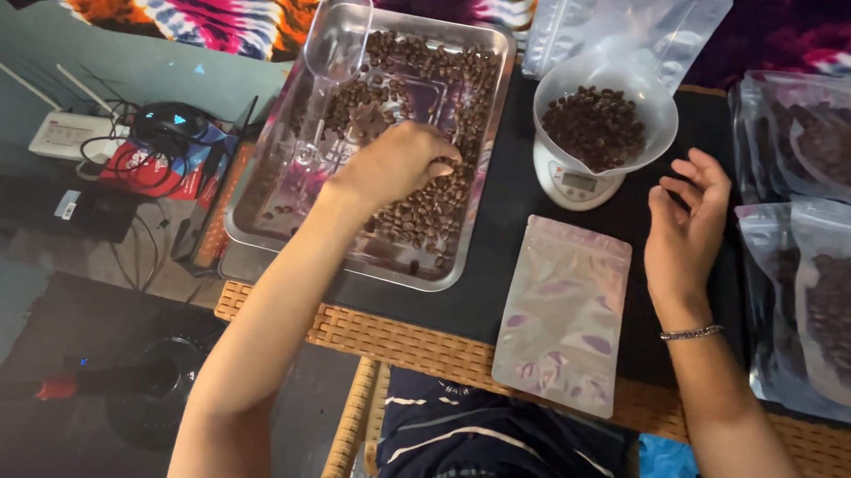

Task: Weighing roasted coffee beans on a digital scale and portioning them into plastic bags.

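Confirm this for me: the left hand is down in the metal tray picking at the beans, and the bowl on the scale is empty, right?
Not quite. The bowl on the scale holds dark beans, as the head view shows. The left hand is in the metal tray among the beans, as you said.

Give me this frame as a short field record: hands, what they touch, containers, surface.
left hand: fingers curled down into the coffee beans, pinching or gathering some
right hand: open, empty, held above the mat beside the scale
metal tray: holds the loose beans and a clear plastic scoop
bowl: clear, part-filled with beans, on a small white scale
empty pouch: flat on the black mat, between the hands
filled bags: stacked at the right edge
surface: wicker table
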